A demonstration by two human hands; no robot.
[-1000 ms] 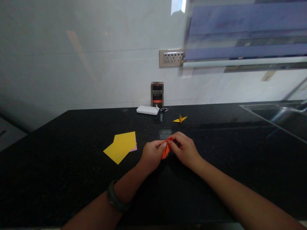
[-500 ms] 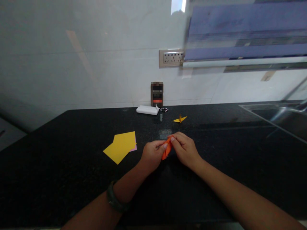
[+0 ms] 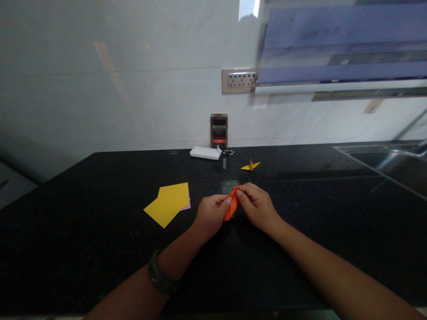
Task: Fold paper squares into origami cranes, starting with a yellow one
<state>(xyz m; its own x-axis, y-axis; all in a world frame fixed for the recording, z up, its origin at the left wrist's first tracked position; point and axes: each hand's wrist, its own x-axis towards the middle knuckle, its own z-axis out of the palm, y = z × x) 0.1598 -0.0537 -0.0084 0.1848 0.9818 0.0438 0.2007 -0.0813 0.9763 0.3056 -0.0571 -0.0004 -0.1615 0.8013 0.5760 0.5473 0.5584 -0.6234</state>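
Observation:
Between my two hands is a narrow piece of folded orange paper point(image 3: 232, 208), tilted above the dark counter. My left hand point(image 3: 211, 215) grips its left side, thumb lying on top. At its upper end, the thumb and fingers of my right hand point(image 3: 258, 204) pinch the paper; the fingertips behind it are partly hidden. Beyond my right hand stands a small yellow paper crane point(image 3: 251, 166). Yellow paper sheets point(image 3: 169, 202) lie to the left of my left hand, with a pink edge showing underneath.
A white oblong case point(image 3: 205, 153) with a beaded strap point(image 3: 228, 152) lies near the wall. Behind it a phone-like object point(image 3: 219, 131), its face blurred, leans on the tiles. At the right is a sink point(image 3: 383, 162). A socket panel point(image 3: 239, 81) is on the wall.
Both hands keep their grip on the orange paper, which has shifted and turned very slightly. Everything else stays where it was.

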